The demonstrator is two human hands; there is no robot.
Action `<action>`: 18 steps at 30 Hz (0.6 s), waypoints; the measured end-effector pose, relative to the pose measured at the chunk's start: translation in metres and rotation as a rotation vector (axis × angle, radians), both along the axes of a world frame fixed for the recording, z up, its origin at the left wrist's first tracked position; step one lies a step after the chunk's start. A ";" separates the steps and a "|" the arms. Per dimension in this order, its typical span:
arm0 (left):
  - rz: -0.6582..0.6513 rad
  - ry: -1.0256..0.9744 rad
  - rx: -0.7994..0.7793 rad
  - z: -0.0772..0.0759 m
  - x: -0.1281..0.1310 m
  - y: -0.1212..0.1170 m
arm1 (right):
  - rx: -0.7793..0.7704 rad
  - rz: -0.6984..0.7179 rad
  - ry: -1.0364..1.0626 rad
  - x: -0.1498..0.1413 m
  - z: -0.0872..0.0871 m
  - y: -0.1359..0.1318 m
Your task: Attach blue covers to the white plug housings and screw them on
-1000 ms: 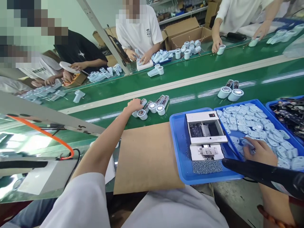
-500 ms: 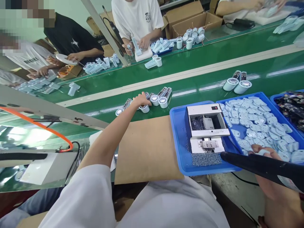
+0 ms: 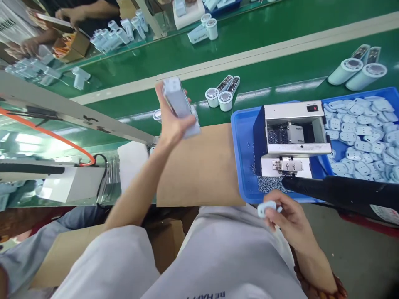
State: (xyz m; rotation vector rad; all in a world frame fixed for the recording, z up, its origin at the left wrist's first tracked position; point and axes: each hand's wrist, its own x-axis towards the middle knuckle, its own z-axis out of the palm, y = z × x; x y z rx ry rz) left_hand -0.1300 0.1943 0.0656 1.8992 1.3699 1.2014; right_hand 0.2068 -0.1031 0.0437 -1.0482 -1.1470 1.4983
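Observation:
My left hand is raised over the near edge of the green belt, fingers closed around a light-blue plastic housing with a long handle; whether it is one piece or two is unclear. In my right hand, a small light-blue cover plate with holes is pinched between thumb and fingers, just in front of the blue tray. A black electric screwdriver lies above that hand, its tip by the screws. A white screw feeder stands in the tray.
A cardboard sheet lies before me. On the belt stand two housings and another pair at right. Many cover plates fill a second blue tray. A metal post slants at left. Co-workers' hands show across.
My left hand has lifted a housing off the belt and drawn it back. My right hand has come from the cover-plate tray toward me with one plate. The view has tilted down.

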 end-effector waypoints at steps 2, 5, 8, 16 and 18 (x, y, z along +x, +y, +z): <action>-0.192 -0.218 0.037 -0.016 0.019 -0.062 | -0.029 -0.033 0.035 -0.017 -0.004 0.014; -0.322 -0.261 0.005 -0.043 0.046 -0.139 | -0.003 -0.068 0.069 -0.028 0.000 0.030; -0.409 -0.305 -0.040 -0.065 0.063 -0.181 | 0.027 -0.124 0.070 -0.034 0.011 0.043; -0.449 -0.383 0.061 -0.081 0.086 -0.199 | 0.024 -0.212 -0.137 -0.058 0.030 0.064; -0.440 -0.350 0.047 -0.082 0.087 -0.199 | 0.057 -0.246 -0.196 -0.063 0.035 0.070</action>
